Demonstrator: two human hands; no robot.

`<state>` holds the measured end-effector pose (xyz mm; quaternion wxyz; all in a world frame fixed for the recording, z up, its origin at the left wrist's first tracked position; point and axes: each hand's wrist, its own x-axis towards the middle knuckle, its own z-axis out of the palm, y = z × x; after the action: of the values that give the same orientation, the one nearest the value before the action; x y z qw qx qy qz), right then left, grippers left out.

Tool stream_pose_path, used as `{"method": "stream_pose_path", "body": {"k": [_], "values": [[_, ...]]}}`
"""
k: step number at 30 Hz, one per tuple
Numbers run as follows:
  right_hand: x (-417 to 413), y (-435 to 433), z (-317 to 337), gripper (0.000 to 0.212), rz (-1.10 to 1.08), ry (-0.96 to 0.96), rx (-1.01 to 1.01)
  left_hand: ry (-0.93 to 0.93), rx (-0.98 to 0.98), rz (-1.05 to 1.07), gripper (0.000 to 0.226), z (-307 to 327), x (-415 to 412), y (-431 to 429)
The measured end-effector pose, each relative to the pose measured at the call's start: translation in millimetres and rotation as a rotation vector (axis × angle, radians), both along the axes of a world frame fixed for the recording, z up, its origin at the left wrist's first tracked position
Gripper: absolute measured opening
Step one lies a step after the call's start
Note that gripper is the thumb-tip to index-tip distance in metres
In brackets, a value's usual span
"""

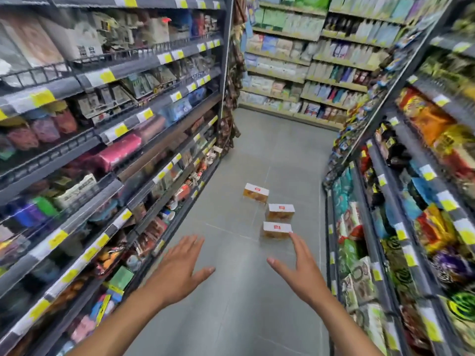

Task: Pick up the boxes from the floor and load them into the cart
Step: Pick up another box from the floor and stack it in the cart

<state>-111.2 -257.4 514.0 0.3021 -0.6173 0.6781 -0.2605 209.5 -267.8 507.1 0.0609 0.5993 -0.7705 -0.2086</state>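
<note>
1. The left hand (177, 268) reaches forward, palm down, with its fingers straight and slightly spread and the thumb splayed to the right. It holds nothing.
2. The right hand (299, 271) also reaches forward, fingers straight and close together, thumb spread to the left. It is empty too.
3. The two hands are well apart, both bare forearms stretched out from the bottom of the view over the floor (231, 317).
4. The right fingertips overlap the near right corner of the near box (277, 230); whether they touch it cannot be told.
5. The near box is a small cardboard block with a white top bearing a small red mark and orange-brown printed sides.
6. The mid box (280, 212) is of the same kind and lies just behind the near box.
7. The far box (255, 193) is of the same kind and lies further on and to the left, turned at an angle.
8. All three lie on the floor, which is smooth grey tile with thin joints.
9. The left shelves (102, 155) are dark metal, packed with soft bags and packets, with yellow tags (120, 129) along the edges.
10. The right shelves (411, 201) hold glossy, crinkled snack bags in many colours.
11. The back shelves (295, 60) close the aisle, lined with pale upright packs.
</note>
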Motion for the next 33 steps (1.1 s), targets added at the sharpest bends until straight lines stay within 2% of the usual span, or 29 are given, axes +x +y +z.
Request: {"method": "stream_pose_path", "body": {"k": [5,10,13,17,21,25,29,33], "values": [[-48,-33,-8,0.108,-0.124,0.035,0.033,0.012,0.026,-0.165,0.122,-18,-53,-75],[-118,-80,-32,0.129,-0.239,-0.006,0.072,0.010,0.055,-0.265,0.131,-28,-125,-157],[-162,-118,-41,0.130,-0.215,0.012,0.145,-0.085,0.070,-0.325,0.134,-33,-169,-207],[-206,-165,-40,0.141,-0.171,0.078,0.256,-0.150,0.092,-0.365,0.137,-37,-218,-261],[-251,-224,-47,0.147,-0.109,0.129,0.286,-0.140,0.110,-0.375,0.135,-46,-270,-314],[-277,-278,-51,0.145,-0.070,0.140,0.297,-0.146,0.138,-0.354,0.138,-58,-299,-359],[-297,-342,-62,0.152,-0.007,0.185,0.319,-0.142,0.167,-0.325,0.133,-71,-317,-412],[-314,-414,-83,0.147,0.057,0.221,0.355,-0.147,0.205,-0.314,0.135,-95,-333,-480]]}}
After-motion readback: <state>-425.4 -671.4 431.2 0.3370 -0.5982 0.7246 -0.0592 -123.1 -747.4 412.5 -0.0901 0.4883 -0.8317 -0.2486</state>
